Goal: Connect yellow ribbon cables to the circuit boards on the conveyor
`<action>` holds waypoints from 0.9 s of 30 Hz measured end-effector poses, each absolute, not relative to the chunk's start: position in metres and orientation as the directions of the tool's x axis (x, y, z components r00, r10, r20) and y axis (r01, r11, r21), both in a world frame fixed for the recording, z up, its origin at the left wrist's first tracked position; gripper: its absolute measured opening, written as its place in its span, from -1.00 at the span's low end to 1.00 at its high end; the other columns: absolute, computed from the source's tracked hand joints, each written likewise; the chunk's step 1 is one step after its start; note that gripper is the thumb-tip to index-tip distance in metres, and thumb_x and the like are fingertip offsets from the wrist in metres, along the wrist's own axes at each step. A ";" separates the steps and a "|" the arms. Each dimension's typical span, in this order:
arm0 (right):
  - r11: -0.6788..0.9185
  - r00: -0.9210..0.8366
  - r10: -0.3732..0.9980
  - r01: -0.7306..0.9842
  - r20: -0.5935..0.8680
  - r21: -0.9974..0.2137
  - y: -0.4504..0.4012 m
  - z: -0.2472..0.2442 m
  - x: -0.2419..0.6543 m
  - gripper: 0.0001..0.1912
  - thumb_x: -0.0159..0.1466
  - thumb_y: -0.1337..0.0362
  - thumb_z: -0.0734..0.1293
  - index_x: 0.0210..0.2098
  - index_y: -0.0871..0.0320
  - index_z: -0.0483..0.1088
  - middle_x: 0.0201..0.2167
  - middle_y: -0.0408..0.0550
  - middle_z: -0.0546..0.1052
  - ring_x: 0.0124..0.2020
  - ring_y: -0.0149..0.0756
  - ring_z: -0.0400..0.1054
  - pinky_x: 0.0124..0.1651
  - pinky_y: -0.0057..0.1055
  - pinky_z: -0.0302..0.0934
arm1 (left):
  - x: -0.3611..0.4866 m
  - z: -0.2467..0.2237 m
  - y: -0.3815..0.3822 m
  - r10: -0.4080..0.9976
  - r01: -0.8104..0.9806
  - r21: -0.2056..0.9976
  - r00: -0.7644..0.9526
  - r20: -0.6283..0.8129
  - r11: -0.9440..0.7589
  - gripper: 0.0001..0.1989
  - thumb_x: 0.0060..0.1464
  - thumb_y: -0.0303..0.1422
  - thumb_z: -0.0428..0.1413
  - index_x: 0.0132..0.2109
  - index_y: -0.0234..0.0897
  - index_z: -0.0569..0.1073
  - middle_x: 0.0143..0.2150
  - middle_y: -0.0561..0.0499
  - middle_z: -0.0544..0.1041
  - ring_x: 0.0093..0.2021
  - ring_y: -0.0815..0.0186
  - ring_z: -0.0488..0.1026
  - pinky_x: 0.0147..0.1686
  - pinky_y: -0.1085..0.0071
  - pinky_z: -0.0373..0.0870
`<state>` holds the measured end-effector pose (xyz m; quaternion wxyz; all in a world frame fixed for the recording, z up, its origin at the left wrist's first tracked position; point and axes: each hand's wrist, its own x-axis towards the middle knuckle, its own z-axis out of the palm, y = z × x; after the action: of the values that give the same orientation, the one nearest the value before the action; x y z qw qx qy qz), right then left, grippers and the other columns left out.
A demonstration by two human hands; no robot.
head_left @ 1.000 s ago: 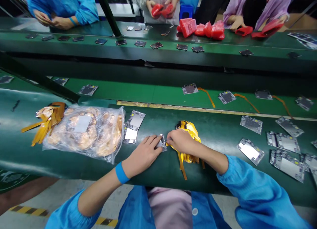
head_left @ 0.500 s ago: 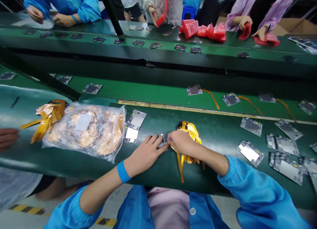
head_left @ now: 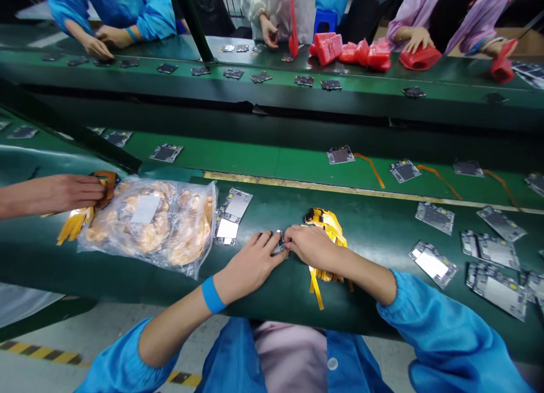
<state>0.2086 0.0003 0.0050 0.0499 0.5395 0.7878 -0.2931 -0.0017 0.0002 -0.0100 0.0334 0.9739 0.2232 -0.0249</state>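
My left hand point(head_left: 250, 264), with a blue band at the wrist, holds a small circuit board point(head_left: 279, 243) against the green table, fingers over its far side and thumb along the near edge. Most of the board is hidden under the fingers. At the board's right edge my right hand point(head_left: 310, 244) is closed in a pinch; what lies between its fingertips is hidden. Right beside and partly beneath that hand lies a bundle of yellow-orange flex cables point(head_left: 329, 226), loose ends pointing toward me. Two circuit boards point(head_left: 233, 214) lie together left of my hands.
A clear plastic bag point(head_left: 147, 223) of coiled flex cables lies to the left, with another person's hand point(head_left: 70, 193) at a cable bundle beside it. Several boards point(head_left: 432, 263) lie at right. Beyond, a green belt point(head_left: 263, 161) carries boards, some with cables. Co-workers handle red bags point(head_left: 327, 47).
Another person's hand has reached in from the left onto the cable bundle. Boards on the near belt have shifted slightly right. My hands stay at the board, the right fingers slightly shifted.
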 end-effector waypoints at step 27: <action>-0.097 0.039 0.995 0.612 -0.092 -0.785 -0.046 -0.003 0.300 -0.68 0.42 -0.01 0.20 -0.17 0.08 0.42 -0.37 -0.07 0.52 -0.34 -0.24 0.41 -0.25 -0.37 0.26 | -0.021 0.018 0.031 0.380 0.384 0.111 0.923 -0.061 -0.917 -0.61 0.15 -0.49 0.11 0.14 -0.25 0.39 0.24 -0.24 0.38 0.18 0.02 0.33 0.15 0.11 0.31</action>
<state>0.2998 -0.0464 -0.0031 -0.2868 0.6613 0.6077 -0.3334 -0.0206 0.0307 0.0183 0.0605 0.9787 0.1951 -0.0191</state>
